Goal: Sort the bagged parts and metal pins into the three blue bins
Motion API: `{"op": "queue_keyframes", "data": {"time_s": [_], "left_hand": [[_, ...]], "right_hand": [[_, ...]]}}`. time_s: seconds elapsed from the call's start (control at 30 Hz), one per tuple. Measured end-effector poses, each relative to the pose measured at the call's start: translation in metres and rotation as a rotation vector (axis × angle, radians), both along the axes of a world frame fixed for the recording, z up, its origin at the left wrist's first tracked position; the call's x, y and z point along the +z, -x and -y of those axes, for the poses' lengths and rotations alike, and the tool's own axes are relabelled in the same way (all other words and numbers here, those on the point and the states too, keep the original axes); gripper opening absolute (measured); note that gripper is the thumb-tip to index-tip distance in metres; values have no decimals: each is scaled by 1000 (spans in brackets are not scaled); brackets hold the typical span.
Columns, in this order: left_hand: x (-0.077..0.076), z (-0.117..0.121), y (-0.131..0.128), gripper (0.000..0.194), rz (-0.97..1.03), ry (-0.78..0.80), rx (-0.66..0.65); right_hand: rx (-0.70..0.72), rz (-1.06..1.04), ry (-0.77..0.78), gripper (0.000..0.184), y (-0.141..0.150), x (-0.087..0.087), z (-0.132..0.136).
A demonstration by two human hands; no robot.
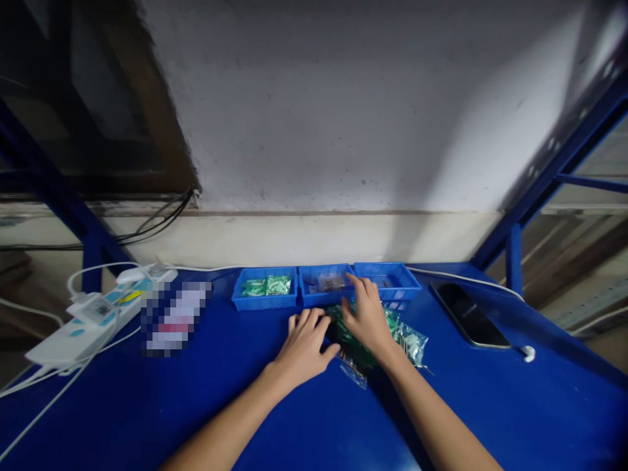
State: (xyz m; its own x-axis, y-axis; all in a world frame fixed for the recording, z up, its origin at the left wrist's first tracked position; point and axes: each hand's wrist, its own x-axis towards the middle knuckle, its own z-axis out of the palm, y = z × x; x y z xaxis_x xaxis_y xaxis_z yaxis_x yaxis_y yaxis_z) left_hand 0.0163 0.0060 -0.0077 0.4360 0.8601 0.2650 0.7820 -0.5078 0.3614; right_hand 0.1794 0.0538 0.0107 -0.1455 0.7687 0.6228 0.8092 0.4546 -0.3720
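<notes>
A heap of small clear plastic packets (pixel 412 343) with green, white and some brownish contents lies on the blue table (pixel 235 405). My left hand (pixel 305 343) is at the heap's left edge, fingers spread and curved downward; I see nothing held in it. Over the heap reaches my right hand (pixel 366 314), its fingers apart near the front of the bins and nothing visible in them. Green-and-white packets sit in the left blue bin (pixel 265 303). The middle blue bin (pixel 318 299) holds brownish packets. My right hand partly hides the right blue bin (pixel 405 288).
On the left are a white power strip (pixel 63 343) with cables and a blurred-out flat item (pixel 176 320). A dark phone (pixel 468 314) and a white earbud (pixel 528 354) lie at the right. Blue frame posts flank the table, with a wall (pixel 343 131) behind.
</notes>
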Motion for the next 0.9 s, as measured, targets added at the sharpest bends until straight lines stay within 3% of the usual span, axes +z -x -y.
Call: {"op": "queue_keyframes", "data": {"time_s": [0.13, 0.2, 0.47, 0.6, 0.67, 0.8, 0.9], "left_hand": [[-3, 0, 14, 35, 19, 5, 13], [-3, 0, 21, 34, 31, 8, 28], [-5, -5, 26, 24, 63, -14, 85], [-10, -5, 25, 36, 72, -36, 113], [-11, -6, 25, 29, 101, -16, 133], [-11, -12, 27, 11, 311, 99, 130], [-9, -15, 26, 5, 447, 94, 92]], "right_hand": [[103, 160, 254, 29, -8, -3, 13], [147, 284, 317, 29, -11, -3, 17], [146, 287, 295, 38, -4, -12, 17], [152, 303, 323, 36, -6, -10, 20], [172, 317, 326, 38, -6, -8, 23], [173, 276, 320, 35, 2, -3, 31], [167, 164, 311, 29, 13, 3, 36]]}}
